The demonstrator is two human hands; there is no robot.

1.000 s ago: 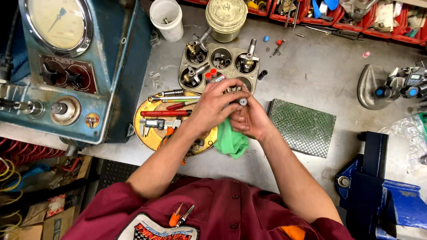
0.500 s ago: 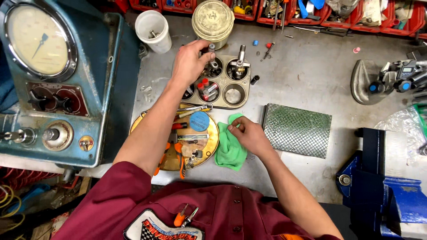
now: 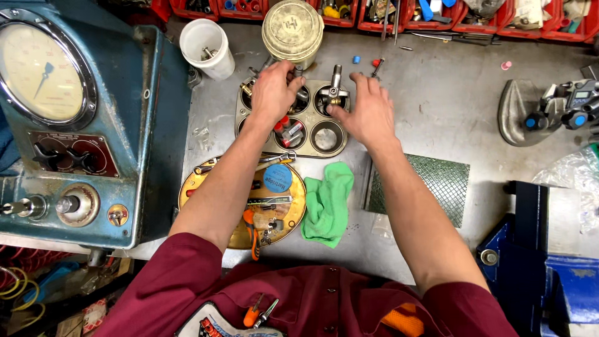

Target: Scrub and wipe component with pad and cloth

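A grey six-cup muffin tin [image 3: 326,136] stands at the back of the bench and holds metal fittings and small red-capped parts. My left hand [image 3: 273,93] lies over its back cups with the fingers curled down onto the parts there; the fingers hide whether they grip one. My right hand [image 3: 369,109] hovers at the tin's right side, fingers spread, its thumb by an upright metal fitting [image 3: 335,92] in the back right cup. A green cloth [image 3: 327,203] lies loose on the bench below the tin.
A round yellow tray [image 3: 294,215] of small tools sits under my left forearm. A green mesh mat [image 3: 430,187] lies to the right. Behind the tin are a white cup [image 3: 206,47] and a round tin can [image 3: 292,28]. A blue gauge machine [image 3: 62,125] stands left, a blue vise [image 3: 543,262] right.
My right hand has let go of the green cloth and moved up to the muffin tin. My left hand stays over the tin's back cups.
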